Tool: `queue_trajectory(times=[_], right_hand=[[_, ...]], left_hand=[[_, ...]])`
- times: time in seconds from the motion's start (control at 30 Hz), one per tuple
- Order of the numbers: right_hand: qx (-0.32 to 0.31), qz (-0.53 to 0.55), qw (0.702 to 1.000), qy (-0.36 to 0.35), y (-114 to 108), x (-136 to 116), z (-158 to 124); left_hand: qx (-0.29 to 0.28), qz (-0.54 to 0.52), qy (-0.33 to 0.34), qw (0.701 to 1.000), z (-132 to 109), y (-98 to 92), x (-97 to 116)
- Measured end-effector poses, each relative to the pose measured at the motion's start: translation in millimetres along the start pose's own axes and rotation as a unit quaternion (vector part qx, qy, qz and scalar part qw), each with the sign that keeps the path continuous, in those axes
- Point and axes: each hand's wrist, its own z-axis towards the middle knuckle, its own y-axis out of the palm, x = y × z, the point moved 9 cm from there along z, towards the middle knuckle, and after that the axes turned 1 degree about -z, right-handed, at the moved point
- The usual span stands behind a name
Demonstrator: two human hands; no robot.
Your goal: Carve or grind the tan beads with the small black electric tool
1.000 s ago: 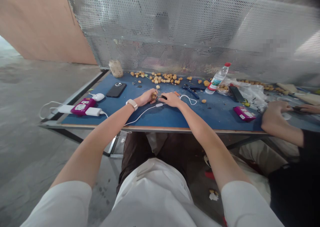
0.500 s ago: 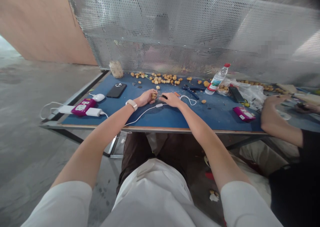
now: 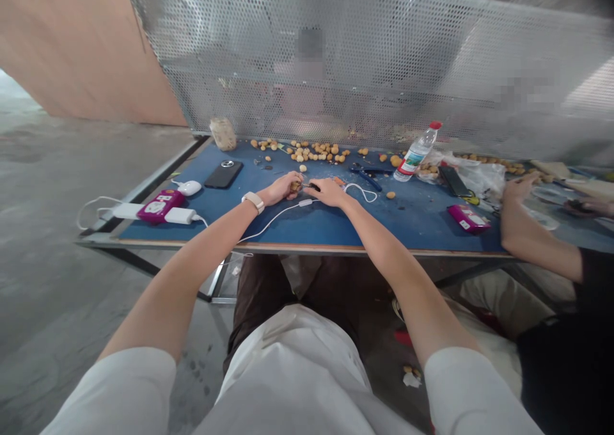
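Over the blue tabletop (image 3: 316, 230), my left hand (image 3: 282, 188) is closed around a small brown nut-like piece (image 3: 295, 186), partly hidden by the fingers. My right hand (image 3: 329, 192) is wrapped round a black-handled tool (image 3: 314, 187); its thin metal end points left toward the piece, too small to identify. A white cord (image 3: 275, 216) with a small inline part runs beneath both hands. Behind them, many small tan round pieces (image 3: 321, 150) lie in a loose row along the back of the table.
Left stand a cloudy jar (image 3: 223, 134), a black phone (image 3: 224, 174), a white mouse-shaped item (image 3: 188, 187) and a magenta box (image 3: 160, 206). Rightward are blue-handled pliers (image 3: 368, 178), a water bottle (image 3: 416, 153), another magenta box (image 3: 467, 219) and a co-worker's arm (image 3: 532, 230). Perforated metal (image 3: 359, 57) rises behind.
My hands stay in nearly the same place, with only slight shifts of the fingers and the piece. The co-worker's near hand has moved slightly.
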Motion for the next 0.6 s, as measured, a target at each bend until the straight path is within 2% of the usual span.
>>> queue_trajectory(times=[0.23, 0.4, 0.6], right_hand=[[0.022, 0.038, 0.999, -0.017, -0.4, -1.6, 2.5], [0.028, 0.048, 0.998, -0.024, -1.1, -1.2, 3.0], [0.032, 0.055, 0.998, -0.026, -0.7, -1.4, 2.6]], left_hand=[[0.023, -0.056, -0.019, 0.998, -6.4, 7.1, -2.0], [0.062, -0.064, -0.019, 0.996, -11.7, 10.3, -0.1], [0.072, -0.064, -0.025, 0.995, -15.1, 14.7, 2.0]])
